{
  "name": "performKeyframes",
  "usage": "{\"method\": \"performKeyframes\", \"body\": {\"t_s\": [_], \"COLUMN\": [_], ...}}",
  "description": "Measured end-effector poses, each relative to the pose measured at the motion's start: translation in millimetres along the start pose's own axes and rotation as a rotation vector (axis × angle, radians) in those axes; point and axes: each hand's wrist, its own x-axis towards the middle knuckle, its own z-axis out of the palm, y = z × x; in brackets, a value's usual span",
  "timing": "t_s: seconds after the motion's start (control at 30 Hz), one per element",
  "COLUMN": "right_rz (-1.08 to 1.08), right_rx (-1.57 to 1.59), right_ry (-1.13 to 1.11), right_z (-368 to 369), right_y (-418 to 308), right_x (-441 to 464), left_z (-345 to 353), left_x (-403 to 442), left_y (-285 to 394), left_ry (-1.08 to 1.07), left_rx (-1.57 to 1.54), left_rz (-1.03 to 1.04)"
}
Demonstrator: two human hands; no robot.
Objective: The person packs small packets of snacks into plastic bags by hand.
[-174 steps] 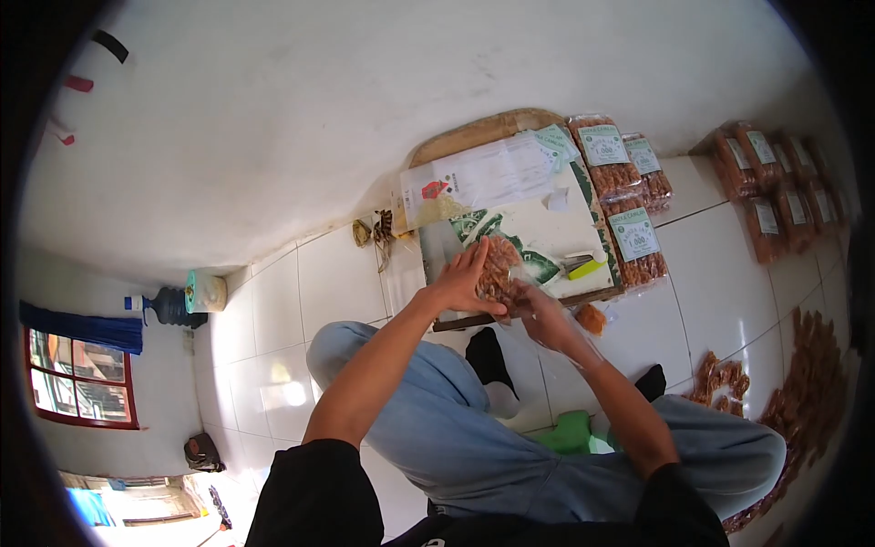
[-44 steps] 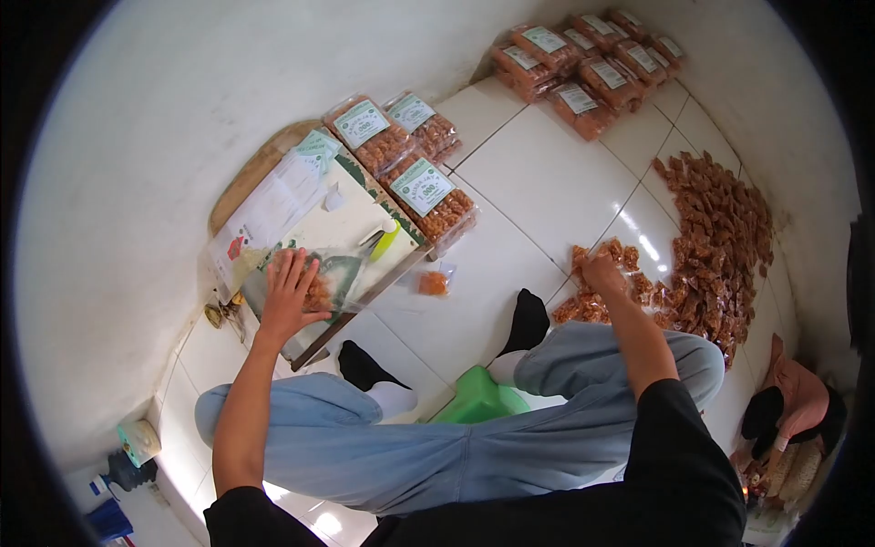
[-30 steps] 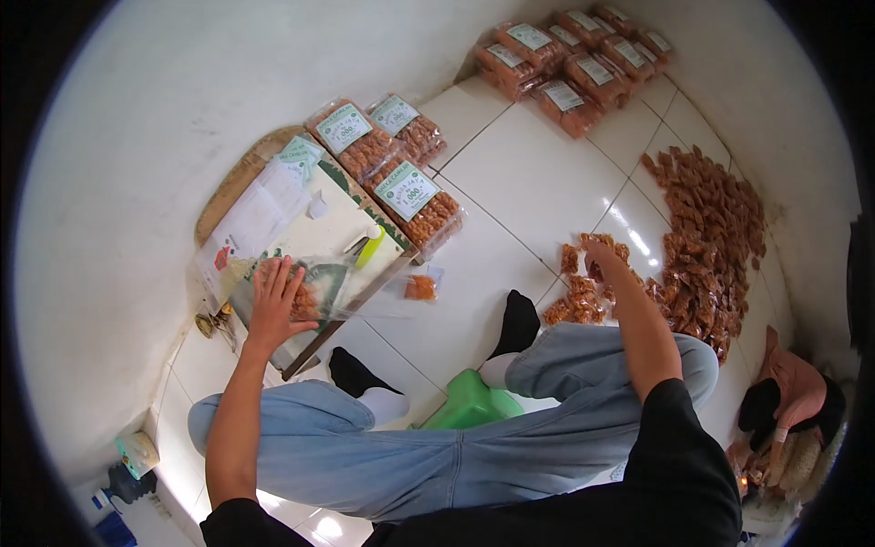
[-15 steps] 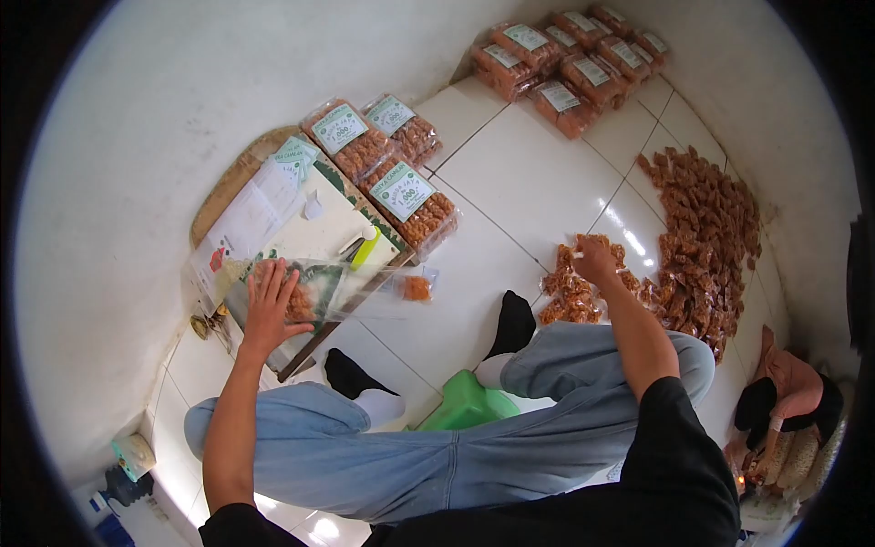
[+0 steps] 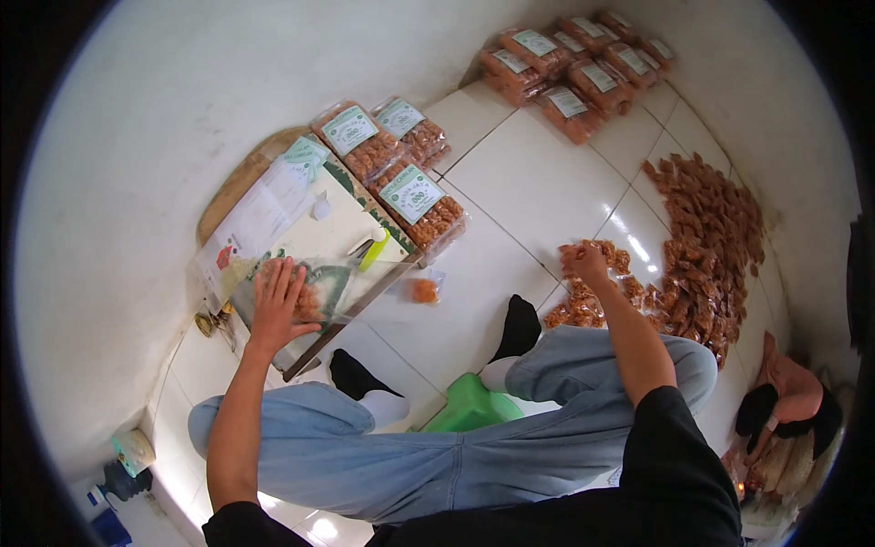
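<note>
Your left hand (image 5: 276, 308) lies spread on the bag (image 5: 313, 299) by the desk's (image 5: 339, 217) near-left corner; how your right hand (image 5: 588, 263) grips over the packets (image 5: 581, 308), I cannot tell.

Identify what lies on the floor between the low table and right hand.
Head view: a small orange-filled plastic packet lies on white tiles, nearer the low table than the right hand.

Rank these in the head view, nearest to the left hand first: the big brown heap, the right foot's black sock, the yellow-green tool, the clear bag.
From the left hand:
1. Clear bag: directly under the hand.
2. Yellow-green tool: on the board.
3. Black sock: right foot, on the floor.
4. Brown heap: far right.
</note>
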Motion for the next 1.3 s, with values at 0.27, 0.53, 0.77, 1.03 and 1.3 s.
{"method": "performKeyframes", "body": {"t_s": [0.27, 0.53, 0.77, 1.03, 1.3], "right_rz": [0.211, 0.122, -0.055, -0.265, -0.34], "right_rx": [-0.092, -0.615, -0.721, -0.106, 0.068], "right_ry": [-0.045, 0.091, 0.095, -0.142, -0.741], "right_z": [35, 54, 78, 55, 65], "right_y": [48, -1, -22, -64, -194], "right_x": [33, -3, -26, -4, -28], "left_z": [0, -1, 3, -14, -62], "left_x": [-2, 0, -3, -4, 41], "left_y": [-1, 1, -3, 11, 143], "left_ry": [-0.01, -0.01, 0.027, 0.133, 0.133], "left_rx": [0.017, 0.011, -0.001, -0.047, -0.431], "left_rz": [-0.015, -0.015, -0.031, -0.062, -0.351]}}
